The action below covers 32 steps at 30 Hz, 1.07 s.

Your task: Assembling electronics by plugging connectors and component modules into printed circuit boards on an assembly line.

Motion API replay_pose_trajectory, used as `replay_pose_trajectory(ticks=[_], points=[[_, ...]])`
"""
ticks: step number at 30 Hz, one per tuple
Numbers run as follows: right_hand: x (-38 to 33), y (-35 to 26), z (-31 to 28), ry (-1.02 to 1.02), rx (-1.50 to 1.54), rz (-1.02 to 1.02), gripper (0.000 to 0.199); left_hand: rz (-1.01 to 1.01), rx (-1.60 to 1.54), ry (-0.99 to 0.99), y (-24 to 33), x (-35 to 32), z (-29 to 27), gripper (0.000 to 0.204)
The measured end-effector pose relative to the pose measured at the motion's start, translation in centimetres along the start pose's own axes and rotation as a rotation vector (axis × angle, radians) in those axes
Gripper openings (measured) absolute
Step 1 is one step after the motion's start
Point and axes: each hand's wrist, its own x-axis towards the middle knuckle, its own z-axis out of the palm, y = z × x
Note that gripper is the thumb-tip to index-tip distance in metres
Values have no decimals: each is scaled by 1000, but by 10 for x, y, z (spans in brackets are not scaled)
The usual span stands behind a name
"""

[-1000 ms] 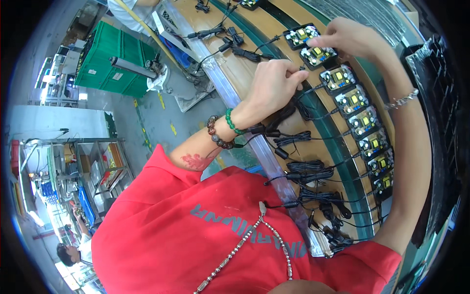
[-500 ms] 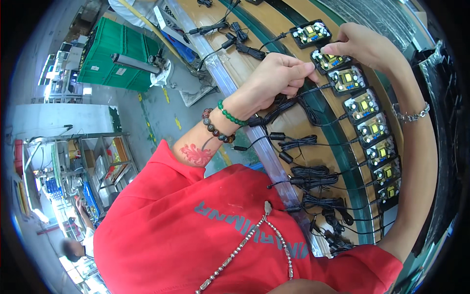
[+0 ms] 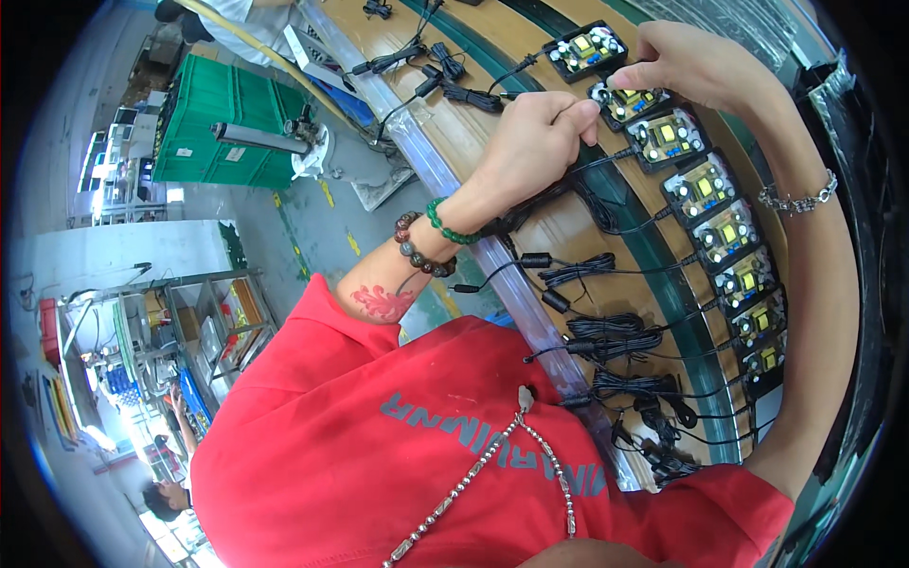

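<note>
My right hand [image 3: 696,66] reaches round from the right, its thumb on a small circuit board [image 3: 627,104] in a black open case and its fingers bent past the far edge. Just left of that board, my left hand [image 3: 540,142] is closed in a pinch; what lies between its fingertips is hidden. Another cased circuit board [image 3: 585,49] sits beyond, and several more [image 3: 727,235] line up toward me, yellow and white parts showing on top. Black cords run left from them to coiled cable bundles [image 3: 614,339], some partly under my left wrist.
Tan strips and a dark green band [image 3: 674,308] run along the line, with a clear plastic-like rail [image 3: 519,303] on its left edge. Green crates [image 3: 232,142] and a grey cylindrical device [image 3: 260,137] stand left. One person [image 3: 251,28] is at upper left, another [image 3: 170,497] at lower left.
The view has shifted slightly, so the boards sit a little higher and more to the left. My left hand has turned a bit, its lower fingers now more hidden; my right hand stays at the same board.
</note>
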Motion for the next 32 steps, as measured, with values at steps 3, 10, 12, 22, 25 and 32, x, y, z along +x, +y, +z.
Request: replay_pose_trajectory(ticks=[3, 10, 12, 22, 25, 32], points=[[1, 1, 1, 8, -43, -9, 54, -108, -12, -79, 10, 2, -1, 35], [-1, 2, 4, 32, -60, -8, 54, -54, 336, -72, 24, 6, -6, 38], [-3, 2, 2, 41, -51, -12, 54, -27, 391, -92, 26, 12, -11, 40], [-6, -3, -5, -13, -52, -38, 57, -333, 347, -314, 49, 19, -12, 37], [-2, -8, -10, -74, -64, -33, 59, -343, 264, -296, 43, 18, -16, 38], [23, -42, -53, -293, -140, 154, 69, -119, 307, -301, 41, 14, -24, 39]])
